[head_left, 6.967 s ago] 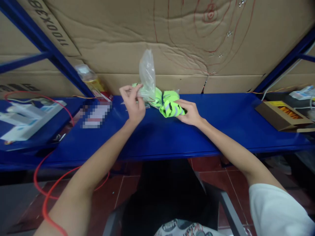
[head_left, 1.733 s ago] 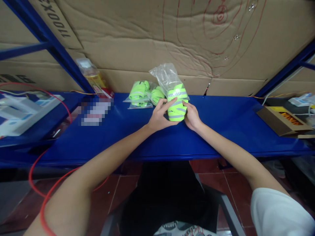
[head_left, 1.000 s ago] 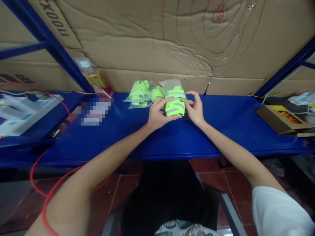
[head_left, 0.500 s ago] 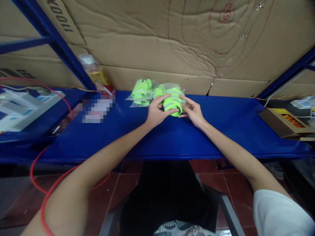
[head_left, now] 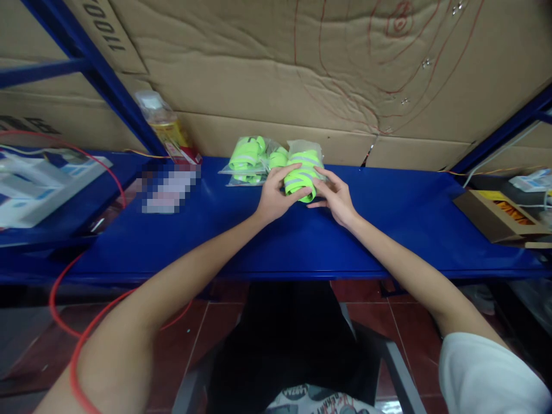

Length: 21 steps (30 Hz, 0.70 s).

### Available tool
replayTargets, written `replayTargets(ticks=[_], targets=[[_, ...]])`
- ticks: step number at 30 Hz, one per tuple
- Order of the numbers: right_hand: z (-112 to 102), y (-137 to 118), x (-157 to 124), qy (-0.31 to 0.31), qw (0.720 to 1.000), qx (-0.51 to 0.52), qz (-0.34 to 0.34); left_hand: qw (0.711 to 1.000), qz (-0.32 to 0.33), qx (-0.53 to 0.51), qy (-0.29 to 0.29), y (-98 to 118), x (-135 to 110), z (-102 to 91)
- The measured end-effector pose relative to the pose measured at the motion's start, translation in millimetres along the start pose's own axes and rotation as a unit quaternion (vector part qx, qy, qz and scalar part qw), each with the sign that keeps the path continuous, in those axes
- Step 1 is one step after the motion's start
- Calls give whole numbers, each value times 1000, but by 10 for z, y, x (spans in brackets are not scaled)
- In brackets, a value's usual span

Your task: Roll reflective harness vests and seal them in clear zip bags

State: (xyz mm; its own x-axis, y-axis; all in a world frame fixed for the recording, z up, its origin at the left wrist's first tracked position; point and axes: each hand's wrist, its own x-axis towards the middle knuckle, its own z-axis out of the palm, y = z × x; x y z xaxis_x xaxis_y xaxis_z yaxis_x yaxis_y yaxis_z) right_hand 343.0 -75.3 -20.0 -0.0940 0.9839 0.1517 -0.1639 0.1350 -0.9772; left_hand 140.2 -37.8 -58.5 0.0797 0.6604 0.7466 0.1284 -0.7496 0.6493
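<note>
Fabric roll (head_left: 297,179), fluorescent yellow-green with silver-grey bands, sits between our two hands toward the back of the blue table (head_left: 371,224); its near end, showing coiled layers, faces us, and we cannot tell whether its underside touches the table. Our left hand (head_left: 275,195) holds it from the left, fingers along the upper side and thumb across the near end, a grip about as wide as the roll itself. Our right hand (head_left: 338,198) holds the opposite side, its bent fingers spread apart. A clear plastic bag (head_left: 305,146) shows around the far end. To the left lie bagged rolls (head_left: 246,154) of the same colour, one just beyond our left hand. Farther left, near the cardboard panel (head_left: 233,75), we see a white-capped bottle (head_left: 166,129) beside a red box (head_left: 192,156); in front lies something pixelated (head_left: 170,190), unreadable. A red hose (head_left: 74,368) loops past our left arm. Well apart on the right, an open carton (head_left: 480,217) holds orange packets (head_left: 513,213).
</note>
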Motion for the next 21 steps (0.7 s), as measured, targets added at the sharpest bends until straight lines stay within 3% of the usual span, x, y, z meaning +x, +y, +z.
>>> replayTargets(ticks=[7,14,21], targets=[[-81,82,60,41,998,-30,-32,999,-21,9,-25,76,-52,62],[5,2,17,-5,1000,-9,-11,999,-9,32,-9,41,-20,-2],[-70,133,75,57,992,-83,-78,997,-26,16,-66,176,-75,33]])
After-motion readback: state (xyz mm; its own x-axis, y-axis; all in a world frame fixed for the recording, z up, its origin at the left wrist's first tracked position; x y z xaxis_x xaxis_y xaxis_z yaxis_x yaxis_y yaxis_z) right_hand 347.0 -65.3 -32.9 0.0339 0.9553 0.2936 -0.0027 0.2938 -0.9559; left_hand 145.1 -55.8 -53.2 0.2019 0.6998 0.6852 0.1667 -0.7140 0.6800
